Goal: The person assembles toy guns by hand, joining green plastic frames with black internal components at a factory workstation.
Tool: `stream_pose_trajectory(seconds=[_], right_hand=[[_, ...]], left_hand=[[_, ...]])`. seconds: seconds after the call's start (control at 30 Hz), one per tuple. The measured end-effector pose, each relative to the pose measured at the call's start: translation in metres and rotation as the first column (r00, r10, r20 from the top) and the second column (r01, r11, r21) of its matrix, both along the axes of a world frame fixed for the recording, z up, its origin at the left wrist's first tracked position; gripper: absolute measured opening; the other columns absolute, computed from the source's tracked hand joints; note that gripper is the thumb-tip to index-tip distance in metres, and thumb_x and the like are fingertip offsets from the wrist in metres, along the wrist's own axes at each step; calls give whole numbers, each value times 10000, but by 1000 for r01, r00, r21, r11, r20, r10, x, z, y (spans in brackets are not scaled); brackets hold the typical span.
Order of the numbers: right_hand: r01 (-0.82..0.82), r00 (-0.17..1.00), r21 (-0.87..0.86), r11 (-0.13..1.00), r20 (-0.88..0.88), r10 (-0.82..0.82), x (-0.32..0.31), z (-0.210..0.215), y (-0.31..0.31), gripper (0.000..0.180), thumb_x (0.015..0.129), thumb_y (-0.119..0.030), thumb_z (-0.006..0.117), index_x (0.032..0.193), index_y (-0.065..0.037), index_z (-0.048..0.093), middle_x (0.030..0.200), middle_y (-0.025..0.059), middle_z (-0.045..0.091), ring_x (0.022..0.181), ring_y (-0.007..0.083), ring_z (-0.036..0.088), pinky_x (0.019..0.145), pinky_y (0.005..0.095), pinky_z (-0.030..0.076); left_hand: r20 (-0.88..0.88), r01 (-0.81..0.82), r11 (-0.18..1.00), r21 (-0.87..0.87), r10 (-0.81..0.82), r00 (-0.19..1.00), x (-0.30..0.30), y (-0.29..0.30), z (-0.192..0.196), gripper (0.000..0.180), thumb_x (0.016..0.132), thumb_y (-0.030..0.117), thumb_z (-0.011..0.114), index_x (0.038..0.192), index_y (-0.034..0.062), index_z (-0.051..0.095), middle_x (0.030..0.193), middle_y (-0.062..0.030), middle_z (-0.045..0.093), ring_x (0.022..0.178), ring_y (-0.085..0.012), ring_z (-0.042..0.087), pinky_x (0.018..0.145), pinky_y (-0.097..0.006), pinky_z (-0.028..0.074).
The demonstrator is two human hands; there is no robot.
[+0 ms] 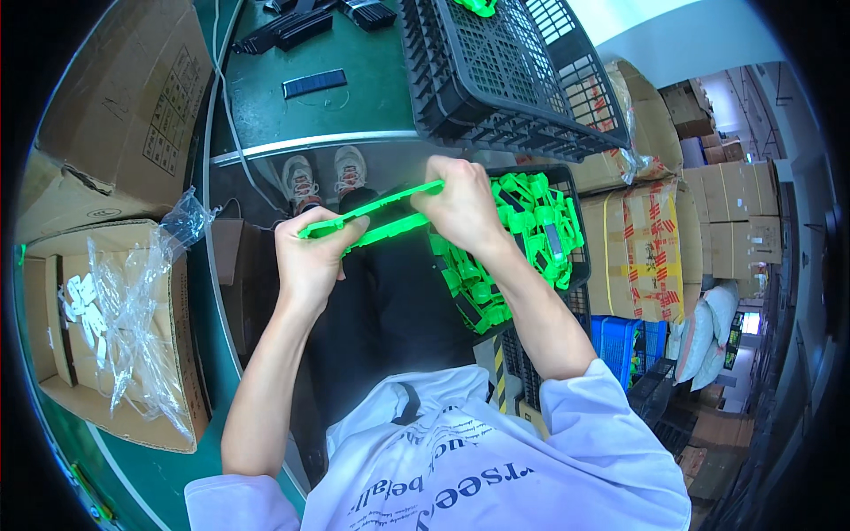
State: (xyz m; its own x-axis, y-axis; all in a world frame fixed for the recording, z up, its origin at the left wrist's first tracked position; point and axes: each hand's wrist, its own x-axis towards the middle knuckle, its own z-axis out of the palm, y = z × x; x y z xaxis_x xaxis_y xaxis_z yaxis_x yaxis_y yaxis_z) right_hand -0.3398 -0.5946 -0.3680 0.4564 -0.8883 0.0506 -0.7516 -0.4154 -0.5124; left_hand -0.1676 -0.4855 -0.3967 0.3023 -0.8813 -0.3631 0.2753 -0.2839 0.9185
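Above my lap, a long bright green plastic piece (390, 203) is stretched between both hands; it shows as two thin parallel strips, and I cannot tell whether they are joined. My left hand (308, 252) is closed on its left end, thumb on top. Its right end sits in the curled fingers of my right hand (460, 202), which hide part of it. Just right of my right hand stands a black plastic crate (581, 252) full of green plastic parts (540, 221), some carrying dark rectangular panels. My right forearm passes over this crate.
On the green table (381, 106) ahead lie a small dark panel (314, 83), stacked black strips (283, 28) and a large black crate (522, 133). At left, an open carton (190, 380) holds clear plastic film and white parts (84, 310). Cardboard boxes (637, 248) stand at right.
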Motion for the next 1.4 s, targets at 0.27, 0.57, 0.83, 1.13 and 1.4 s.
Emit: stream_pose_trajectory(seconds=[0.27,0.57,0.83,1.13,1.4], right_hand=[[-131,791,593,795,545,-276,-29,29,13,258,860,-168,716,1019,6,609,790,30,637,677,90,606,533,224,483],[-113,528,504,856,760,-378,4,-9,32,132,865,-76,694,968,-1,659,828,35,642,665,105,618,587,268,552],[170,546,398,901,723,-423,-67,2,11,285,938,-92,600,1192,38,616,965,97,685,714,120,657,623,259,552],[280,565,59,958,797,-214,24,1,57,253,834,11,720,1073,59,653,853,89,692,694,83,650,601,224,534],[323,737,-311,894,675,-31,34,-12,67,211,827,2,728,1019,68,669,774,124,680,576,107,625,523,233,503]], left_hand=[[-235,38,997,71,-21,972,17,0,6,141,768,83,763,737,38,633,612,-19,559,408,-67,436,366,-212,285],[-410,111,992,-60,-126,903,8,4,-4,159,861,155,717,851,18,637,631,-35,570,424,-94,500,366,-204,330],[-334,143,989,-30,-145,931,2,-7,-6,301,962,158,569,1153,-74,590,1028,-160,681,530,-91,573,458,-216,447],[-441,147,980,-136,-193,877,1,2,-8,276,961,188,584,1125,-33,603,797,-74,632,579,-119,611,488,-225,471],[-480,116,982,-146,-173,860,0,4,-11,226,958,203,589,1046,-5,600,704,-35,588,547,-112,583,478,-219,443]])
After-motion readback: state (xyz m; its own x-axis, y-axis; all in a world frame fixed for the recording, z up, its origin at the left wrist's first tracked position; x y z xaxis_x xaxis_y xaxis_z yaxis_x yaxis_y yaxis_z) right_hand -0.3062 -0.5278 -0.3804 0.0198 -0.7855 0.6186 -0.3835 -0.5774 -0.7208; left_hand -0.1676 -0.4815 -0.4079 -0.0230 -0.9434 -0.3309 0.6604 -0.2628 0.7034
